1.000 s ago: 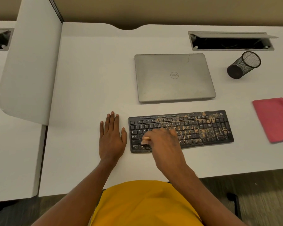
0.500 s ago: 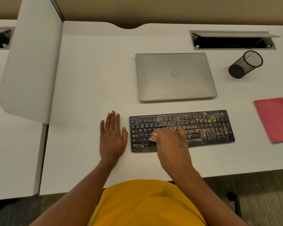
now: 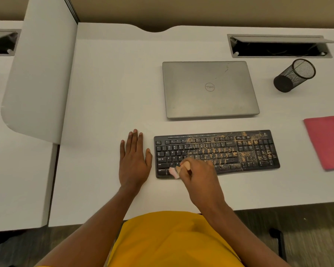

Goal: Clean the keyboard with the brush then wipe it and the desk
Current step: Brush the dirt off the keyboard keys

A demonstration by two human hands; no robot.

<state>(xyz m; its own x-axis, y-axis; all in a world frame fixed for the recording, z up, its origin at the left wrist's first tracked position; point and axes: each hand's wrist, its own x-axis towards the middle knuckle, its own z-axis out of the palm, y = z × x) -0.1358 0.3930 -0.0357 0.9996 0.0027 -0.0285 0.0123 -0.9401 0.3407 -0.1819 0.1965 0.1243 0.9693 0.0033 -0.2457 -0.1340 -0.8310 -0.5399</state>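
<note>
Right hand (image 3: 199, 178), curled round the brush (image 3: 178, 169), has swept back to the left end of the keyboard (image 3: 229, 151) — dirt remains; left hand (image 3: 133, 164) flat.

A small wooden-handled brush (image 3: 178, 169) with pale bristles is gripped in the right hand (image 3: 198, 175) and set against the near left keys of the black keyboard (image 3: 239, 151), which is speckled with tan crumbs. The left hand (image 3: 133, 162) is laid flat on the white desk (image 3: 104, 116), just left of the keyboard. A closed grey laptop (image 3: 209, 89) lies farther back, a folded pink cloth (image 3: 328, 141) at the right.
</note>
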